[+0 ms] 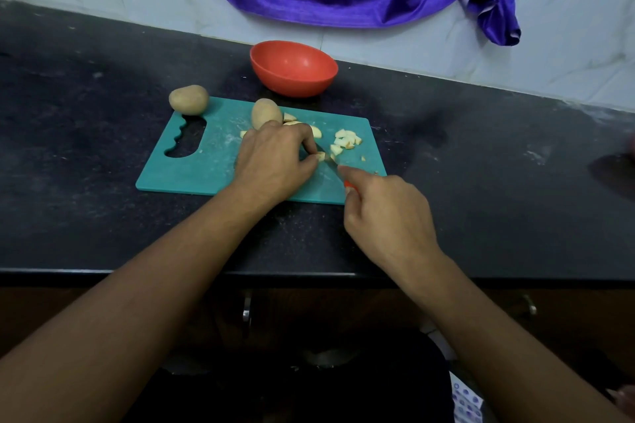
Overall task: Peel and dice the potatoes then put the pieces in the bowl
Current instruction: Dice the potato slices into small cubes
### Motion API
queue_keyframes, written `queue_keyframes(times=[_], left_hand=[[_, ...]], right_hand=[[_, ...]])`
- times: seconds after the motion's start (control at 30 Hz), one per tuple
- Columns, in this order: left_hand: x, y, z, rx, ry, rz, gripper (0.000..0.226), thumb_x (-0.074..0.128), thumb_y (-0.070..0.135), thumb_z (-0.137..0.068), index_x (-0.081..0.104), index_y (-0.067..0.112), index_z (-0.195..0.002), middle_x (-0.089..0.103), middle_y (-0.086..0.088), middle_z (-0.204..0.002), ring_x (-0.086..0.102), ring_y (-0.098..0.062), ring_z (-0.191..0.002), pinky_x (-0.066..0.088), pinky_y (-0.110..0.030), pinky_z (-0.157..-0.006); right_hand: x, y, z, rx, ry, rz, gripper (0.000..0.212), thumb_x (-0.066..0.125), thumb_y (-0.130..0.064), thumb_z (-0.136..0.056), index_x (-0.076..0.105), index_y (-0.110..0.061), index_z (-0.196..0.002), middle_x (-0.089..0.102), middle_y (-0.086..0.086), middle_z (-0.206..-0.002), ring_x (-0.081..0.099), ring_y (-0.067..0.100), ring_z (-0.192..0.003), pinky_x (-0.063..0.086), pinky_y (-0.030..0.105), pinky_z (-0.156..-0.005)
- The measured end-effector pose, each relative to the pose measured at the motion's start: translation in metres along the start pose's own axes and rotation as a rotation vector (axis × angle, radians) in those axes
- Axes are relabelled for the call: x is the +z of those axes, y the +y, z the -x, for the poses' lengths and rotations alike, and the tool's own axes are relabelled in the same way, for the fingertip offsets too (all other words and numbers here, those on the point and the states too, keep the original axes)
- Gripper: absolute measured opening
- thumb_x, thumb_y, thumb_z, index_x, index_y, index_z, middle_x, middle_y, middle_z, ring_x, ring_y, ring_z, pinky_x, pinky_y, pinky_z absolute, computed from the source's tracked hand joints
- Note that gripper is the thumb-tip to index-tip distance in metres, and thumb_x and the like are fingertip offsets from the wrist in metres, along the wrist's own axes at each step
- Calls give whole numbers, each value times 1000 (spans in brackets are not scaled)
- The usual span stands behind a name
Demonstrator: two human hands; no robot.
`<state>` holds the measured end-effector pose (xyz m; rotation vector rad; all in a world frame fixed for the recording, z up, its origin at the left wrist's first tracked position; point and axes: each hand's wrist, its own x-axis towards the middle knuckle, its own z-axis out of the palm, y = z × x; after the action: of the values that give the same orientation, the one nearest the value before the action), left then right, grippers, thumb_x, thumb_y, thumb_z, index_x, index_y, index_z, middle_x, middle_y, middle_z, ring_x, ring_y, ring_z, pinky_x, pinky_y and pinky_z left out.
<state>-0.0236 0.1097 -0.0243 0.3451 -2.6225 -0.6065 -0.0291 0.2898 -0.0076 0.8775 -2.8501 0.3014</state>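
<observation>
A: Hands?
B: Left hand (275,161) pinched a potato piece (320,157) on the cutting board (206,161); right hand (385,216) gripped the knife (330,165), blade at that piece.
A: Stock?
B: Whole potato (265,113) on board, second potato (188,99) at its corner, diced pieces (347,141) beside the blade, bowl (293,69) behind.

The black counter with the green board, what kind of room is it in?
Most likely a home kitchen: the dark stone counter runs along a tiled wall, a cutting board holds diced potato pieces, and a red bowl stands behind it.
</observation>
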Motion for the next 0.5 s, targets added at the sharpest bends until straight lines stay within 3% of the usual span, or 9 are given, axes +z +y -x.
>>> queue_keyframes(times=[0.23, 0.5], left_hand=[[3, -1, -1, -1, 3, 9, 10, 70, 39, -92, 70, 30, -97, 51, 10, -89, 58, -23, -107, 43, -43, -94], [5, -6, -3, -9, 1, 42, 6, 71, 37, -90, 71, 32, -93, 67, 4, -98, 59, -21, -102, 47, -42, -90]], right_hand=[[-8, 1, -7, 14, 75, -72, 43, 45, -31, -105, 53, -40, -146, 70, -4, -92, 60, 15, -69, 49, 33, -60], [-1, -7, -1, -19, 32, 81, 48, 41, -29, -107, 42, -35, -155, 48, -7, -84, 49, 14, -70, 39, 32, -60]])
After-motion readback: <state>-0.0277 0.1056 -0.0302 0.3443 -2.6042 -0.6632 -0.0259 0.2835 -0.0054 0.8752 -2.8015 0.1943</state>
